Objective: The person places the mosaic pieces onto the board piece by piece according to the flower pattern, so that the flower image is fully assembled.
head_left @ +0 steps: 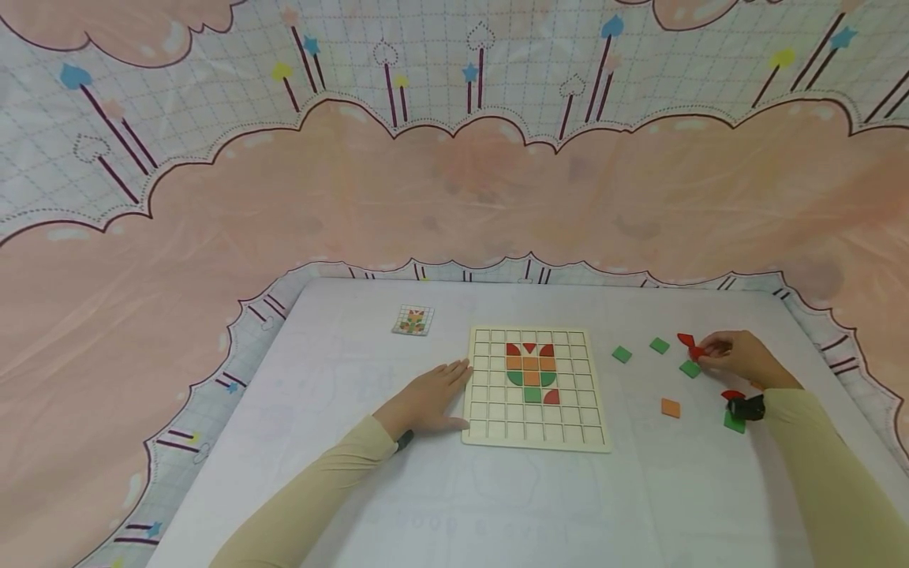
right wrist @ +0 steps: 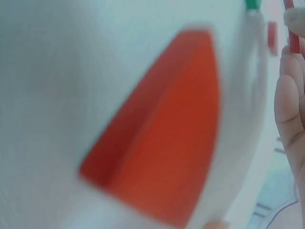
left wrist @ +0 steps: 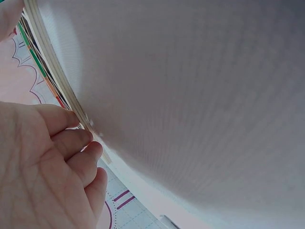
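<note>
A cream grid board lies on the table with red, orange and green tiles set in its squares as a pattern. Along its left edge rests my left hand, fingers stretched out and touching the rim; in the left wrist view the fingertips meet the board's side. At the right, my right hand pinches a red tile between thumb and fingers. The same red tile shows at the right wrist view's edge. Another red tile lies just beyond the fingertips.
Green tiles and an orange tile are scattered right of the board. Near my right wrist lie a curved red tile and a green tile. A small pattern card sits behind my left hand.
</note>
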{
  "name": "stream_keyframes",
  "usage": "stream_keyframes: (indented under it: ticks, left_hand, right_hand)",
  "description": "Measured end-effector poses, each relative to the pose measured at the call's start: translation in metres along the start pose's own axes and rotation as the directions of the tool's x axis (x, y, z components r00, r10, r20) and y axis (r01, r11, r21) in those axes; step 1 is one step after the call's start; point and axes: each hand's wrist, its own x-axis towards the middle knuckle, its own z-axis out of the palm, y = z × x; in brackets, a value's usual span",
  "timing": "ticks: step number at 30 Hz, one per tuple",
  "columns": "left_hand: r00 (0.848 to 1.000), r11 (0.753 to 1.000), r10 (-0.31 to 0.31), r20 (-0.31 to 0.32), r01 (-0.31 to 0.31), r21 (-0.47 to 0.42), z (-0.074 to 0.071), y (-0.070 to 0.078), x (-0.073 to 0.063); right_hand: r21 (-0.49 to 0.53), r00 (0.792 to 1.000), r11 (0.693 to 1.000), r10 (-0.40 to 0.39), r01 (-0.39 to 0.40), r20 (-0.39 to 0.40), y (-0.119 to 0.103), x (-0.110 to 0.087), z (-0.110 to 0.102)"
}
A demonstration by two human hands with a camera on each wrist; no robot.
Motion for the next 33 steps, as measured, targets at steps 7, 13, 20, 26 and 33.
stream_keyframes:
  ticks: [7, 13, 20, 26, 33]
  left_hand:
    - [1.000, 1.000, -0.012, 0.002, 0.012, 0.004, 0.001, 0.000, 0.001]
    - [1.000, 1.000, -0.014, 0.009, 0.014, -0.003, -0.001, 0.001, 0.001]
    - [1.000, 1.000, -0.018, 0.012, 0.018, -0.008, -0.001, 0.001, 0.000]
    - [1.000, 1.000, -0.015, 0.010, 0.015, 0.005, 0.001, 0.001, 0.001]
    - [1.000, 1.000, -0.009, 0.005, 0.009, 0.007, -0.001, 0.001, 0.000]
  right_hand:
    - [-0.015, 0.995, 0.998, -0.070, 0.069, -0.074, -0.023, 0.001, 0.003]
    - [0.012, 0.993, 0.995, -0.100, 0.101, -0.061, -0.054, 0.005, 0.017]
    - [0.082, 0.983, 0.980, -0.176, 0.180, -0.052, -0.097, 0.012, 0.046]
    - [0.099, 0.977, 0.972, -0.213, 0.214, -0.019, -0.130, 0.019, 0.076]
    - [0.157, 0.963, 0.954, -0.266, 0.256, 0.046, -0.166, 0.020, 0.103]
